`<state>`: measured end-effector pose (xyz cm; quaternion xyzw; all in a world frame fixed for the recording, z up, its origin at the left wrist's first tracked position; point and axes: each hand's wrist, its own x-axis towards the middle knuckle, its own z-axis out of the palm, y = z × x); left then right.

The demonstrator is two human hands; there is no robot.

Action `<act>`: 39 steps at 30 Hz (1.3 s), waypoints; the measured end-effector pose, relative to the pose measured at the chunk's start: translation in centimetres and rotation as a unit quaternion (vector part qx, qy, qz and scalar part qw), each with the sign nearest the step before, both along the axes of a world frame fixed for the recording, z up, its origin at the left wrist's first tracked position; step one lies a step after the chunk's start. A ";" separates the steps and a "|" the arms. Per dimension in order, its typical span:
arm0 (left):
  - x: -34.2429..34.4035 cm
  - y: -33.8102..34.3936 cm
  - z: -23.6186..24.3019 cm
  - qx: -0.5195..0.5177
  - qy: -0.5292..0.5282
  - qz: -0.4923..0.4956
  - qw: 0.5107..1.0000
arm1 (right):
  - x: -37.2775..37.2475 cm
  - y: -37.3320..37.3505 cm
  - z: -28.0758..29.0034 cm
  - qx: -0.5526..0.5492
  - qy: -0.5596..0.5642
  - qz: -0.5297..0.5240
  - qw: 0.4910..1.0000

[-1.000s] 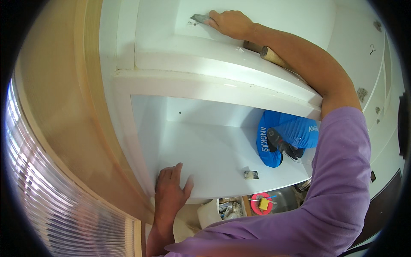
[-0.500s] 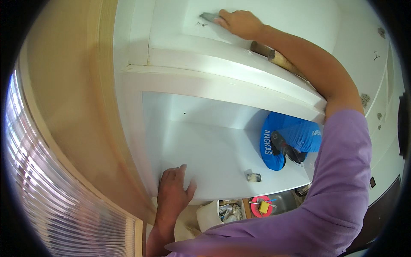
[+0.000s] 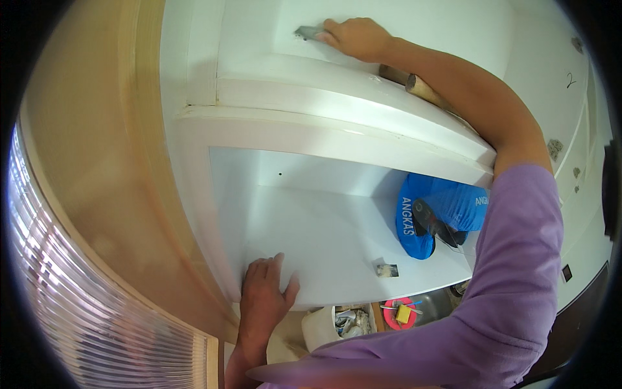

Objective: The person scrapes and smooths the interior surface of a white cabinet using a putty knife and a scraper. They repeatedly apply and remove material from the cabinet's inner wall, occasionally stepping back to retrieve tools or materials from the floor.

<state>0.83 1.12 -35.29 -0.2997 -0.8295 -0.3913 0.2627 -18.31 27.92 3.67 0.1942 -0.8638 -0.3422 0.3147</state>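
High up, my right hand [image 3: 358, 40] grips a small grey putty knife [image 3: 310, 32], its tip against the white back wall of the upper cabinet space. Dark small marks [image 3: 302, 37] show on the wall just by the tip. My left hand [image 3: 265, 292] rests palm down at the left front of the white lower shelf [image 3: 324, 240], holding nothing, thumb apart from the fingers. Beneath my right forearm, two wooden cylinder-shaped pieces [image 3: 418, 86] lie on the upper ledge, partly hidden by the arm.
A blue fabric-covered item [image 3: 414, 243] with a black part sits at the lower shelf's right. A small dark-and-pale card [image 3: 387, 270] lies near its front edge. Below are a white bin [image 3: 320, 329], a pink dish [image 3: 391, 316] with a yellow sponge, and a metal sink [image 3: 435, 306]. A ribbed translucent panel [image 3: 97, 311] stands left.
My right hand has moved a little left, bringing the putty knife's tip to the dark marks. My left hand stays at the shelf; the view has shifted slightly.
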 end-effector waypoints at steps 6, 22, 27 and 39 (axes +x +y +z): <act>-0.1 0.2 0.0 0.025 0.013 -0.001 1.000 | 0.7 0.1 0.5 0.008 0.011 -0.025 1.000; -0.1 0.1 0.2 0.015 0.017 -0.002 1.000 | 1.1 -0.3 1.8 -0.025 -0.071 -0.028 0.997; -0.1 0.2 0.1 0.011 0.020 -0.001 1.000 | 3.3 -0.6 4.6 -0.014 -0.042 -0.050 0.998; -0.1 0.2 0.0 0.004 0.032 0.004 0.999 | 0.8 0.8 2.7 0.211 0.083 0.127 0.966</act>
